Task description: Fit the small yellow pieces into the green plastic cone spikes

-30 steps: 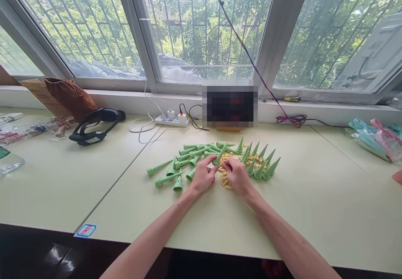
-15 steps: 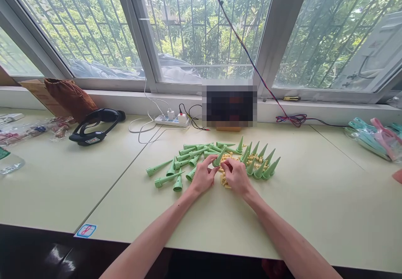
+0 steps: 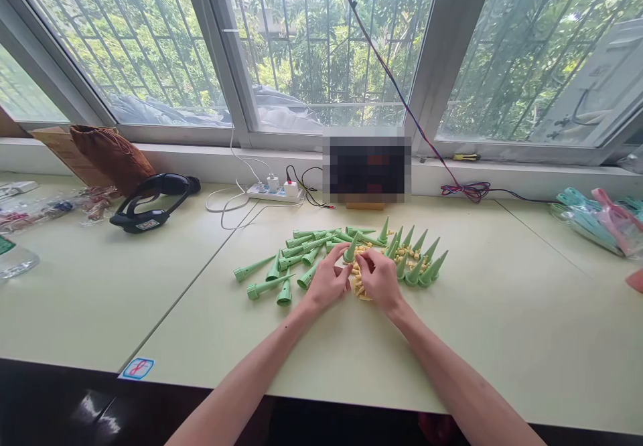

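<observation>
My left hand (image 3: 329,280) grips a green cone (image 3: 351,249), its tip pointing up, over the middle of the table. Close to the cone's right side, my right hand (image 3: 379,277) has its fingers pinched together; what is between them is too small to make out. Small yellow pieces (image 3: 362,292) lie in a pile beneath and between the hands. Several green cones (image 3: 264,286) are lying to the left, and a group of upright green cones (image 3: 414,273) stands to the right, with more yellow pieces among them.
Behind the cones are a power strip (image 3: 276,193) with plugs and a blurred dark screen (image 3: 369,170). A black headset (image 3: 145,213), a brown pouch (image 3: 110,155) and a bottle (image 3: 17,262) are at the left. Bagged turquoise and pink items (image 3: 597,221) lie at the right.
The cone in my left hand has shifted slightly to the right and up. My right hand stays pinched close beside it.
</observation>
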The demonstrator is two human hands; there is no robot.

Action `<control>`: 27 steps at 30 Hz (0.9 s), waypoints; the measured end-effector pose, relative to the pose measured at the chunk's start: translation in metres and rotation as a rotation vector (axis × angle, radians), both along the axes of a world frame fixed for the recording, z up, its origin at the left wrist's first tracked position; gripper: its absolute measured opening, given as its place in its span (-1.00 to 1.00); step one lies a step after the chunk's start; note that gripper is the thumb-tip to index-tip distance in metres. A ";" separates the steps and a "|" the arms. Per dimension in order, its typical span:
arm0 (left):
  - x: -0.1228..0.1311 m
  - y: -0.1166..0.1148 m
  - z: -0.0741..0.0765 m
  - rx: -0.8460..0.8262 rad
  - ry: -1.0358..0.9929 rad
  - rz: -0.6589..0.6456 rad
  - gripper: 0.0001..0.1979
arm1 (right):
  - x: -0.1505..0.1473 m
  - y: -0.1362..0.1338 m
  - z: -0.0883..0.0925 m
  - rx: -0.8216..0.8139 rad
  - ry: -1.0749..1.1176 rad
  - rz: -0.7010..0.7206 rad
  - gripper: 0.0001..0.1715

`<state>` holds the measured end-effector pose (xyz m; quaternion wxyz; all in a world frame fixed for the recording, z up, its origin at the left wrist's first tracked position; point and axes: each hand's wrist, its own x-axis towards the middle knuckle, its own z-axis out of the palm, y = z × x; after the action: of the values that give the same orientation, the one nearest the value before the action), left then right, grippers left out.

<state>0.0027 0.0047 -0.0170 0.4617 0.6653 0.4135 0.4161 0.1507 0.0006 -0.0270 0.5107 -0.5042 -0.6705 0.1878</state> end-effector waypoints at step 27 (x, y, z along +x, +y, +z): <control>-0.007 0.014 -0.001 -0.417 -0.455 -0.058 -0.63 | 0.006 0.007 -0.007 0.130 -0.130 0.119 -0.73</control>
<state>-0.0042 0.0185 -0.0177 0.6808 0.4575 0.3568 0.4470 0.1565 0.0072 -0.0345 0.4856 -0.4404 -0.7419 0.1408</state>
